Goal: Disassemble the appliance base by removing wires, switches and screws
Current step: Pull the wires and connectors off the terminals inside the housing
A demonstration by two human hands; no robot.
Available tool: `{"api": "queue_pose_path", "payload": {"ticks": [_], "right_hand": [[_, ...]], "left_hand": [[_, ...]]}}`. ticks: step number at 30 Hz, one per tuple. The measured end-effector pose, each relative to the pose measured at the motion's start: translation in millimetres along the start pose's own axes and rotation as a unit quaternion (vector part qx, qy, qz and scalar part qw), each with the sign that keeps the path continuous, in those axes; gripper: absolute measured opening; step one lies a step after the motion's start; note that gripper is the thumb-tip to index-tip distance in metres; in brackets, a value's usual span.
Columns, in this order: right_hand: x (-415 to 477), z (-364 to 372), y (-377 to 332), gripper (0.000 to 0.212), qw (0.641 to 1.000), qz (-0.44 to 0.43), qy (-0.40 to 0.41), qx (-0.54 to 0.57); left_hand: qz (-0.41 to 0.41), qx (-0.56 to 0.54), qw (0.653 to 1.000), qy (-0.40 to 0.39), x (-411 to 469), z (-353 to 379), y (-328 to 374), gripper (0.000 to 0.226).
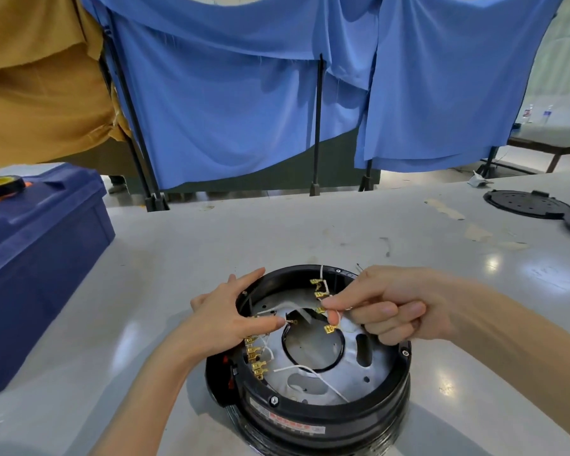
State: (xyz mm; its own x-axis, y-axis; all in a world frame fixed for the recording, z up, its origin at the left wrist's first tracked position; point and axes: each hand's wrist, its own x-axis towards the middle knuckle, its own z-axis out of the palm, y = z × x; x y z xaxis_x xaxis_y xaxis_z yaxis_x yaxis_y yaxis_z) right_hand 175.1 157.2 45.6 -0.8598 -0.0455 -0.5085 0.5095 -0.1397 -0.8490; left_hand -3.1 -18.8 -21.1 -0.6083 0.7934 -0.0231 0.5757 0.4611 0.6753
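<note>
The round black plastic appliance base (pixel 310 419) sits open side up near the front edge of the pale grey counter (pixel 310 225), straight ahead of the person. Inside it lies a silver metal plate (pixel 313 343) with a round hole ringed in black. Thin white wires (pixel 313 373) run loosely across the plate, and brass spade terminals (pixel 257 360) cluster along the left inner rim and again at the far right.

The left hand (pixel 224 317) reaches in over the left rim. Its grip is a thumb-and-forefinger pinch on a small brass wire end above the plate, with the other fingers spread. The right hand (pixel 392 307) hovers over the right rim, its grip pinching a white wire by the far terminals, with the remaining fingers curled in.

A dark blue plastic box (pixel 37 245) stands on the counter to the left. Flat black round lids (pixel 527 204) lie far right. Blue cloth (pixel 227 93) and mustard cloth (pixel 40 77) hang behind.
</note>
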Motion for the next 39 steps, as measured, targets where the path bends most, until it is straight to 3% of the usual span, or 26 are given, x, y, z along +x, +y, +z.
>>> {"api": "queue_pose_path", "payload": {"ticks": [4, 6, 8, 11, 16, 20, 24, 28, 33, 39], "right_hand": [[-2.1, -11.4, 1.9, 0.023, 0.995, -0.031, 0.052, -0.073], [1.2, -17.9, 2.1, 0.023, 0.990, -0.051, 0.087, -0.093], [3.9, -25.9, -0.2, 0.023, 0.983, -0.066, 0.127, -0.118], [6.7, -42.8, -8.4, 0.024, 0.967, -0.087, 0.191, -0.142], [15.4, -79.1, -26.2, 0.036, 0.912, -0.094, 0.327, -0.226], [33.4, -98.0, -23.1, 0.039, 0.851, -0.061, 0.368, -0.369], [55.9, -114.0, -10.9, 0.031, 0.847, -0.058, 0.384, -0.362], [69.1, -134.7, 2.6, 0.030, 0.806, -0.043, 0.461, -0.370], [79.8, -148.2, 29.7, 0.023, 0.743, 0.051, 0.530, -0.405], [83.2, -142.9, 38.9, 0.019, 0.690, 0.029, 0.592, -0.416]], "left_hand": [[0.121, 0.122, 0.982, 0.082, -3.2, 1.6, 13.1, 0.075], [0.161, 0.173, 0.968, 0.085, -2.8, 5.1, 22.3, 0.053], [0.175, 0.199, 0.961, 0.076, 0.4, 10.0, 30.1, 0.028], [0.174, 0.199, 0.962, 0.070, 8.3, 16.2, 36.2, 0.016], [0.176, 0.183, 0.965, 0.065, 17.1, 20.2, 35.2, 0.020], [0.145, 0.172, 0.971, 0.085, 18.3, 24.9, 33.7, 0.042], [0.121, 0.199, 0.970, 0.067, 19.0, 25.3, 31.3, 0.077], [0.138, 0.253, 0.955, 0.062, 19.5, 23.3, 31.5, 0.067], [0.138, 0.257, 0.954, 0.066, 20.3, 24.7, 30.9, 0.067], [0.156, 0.250, 0.953, 0.071, 19.6, 24.6, 29.8, 0.068]]}}
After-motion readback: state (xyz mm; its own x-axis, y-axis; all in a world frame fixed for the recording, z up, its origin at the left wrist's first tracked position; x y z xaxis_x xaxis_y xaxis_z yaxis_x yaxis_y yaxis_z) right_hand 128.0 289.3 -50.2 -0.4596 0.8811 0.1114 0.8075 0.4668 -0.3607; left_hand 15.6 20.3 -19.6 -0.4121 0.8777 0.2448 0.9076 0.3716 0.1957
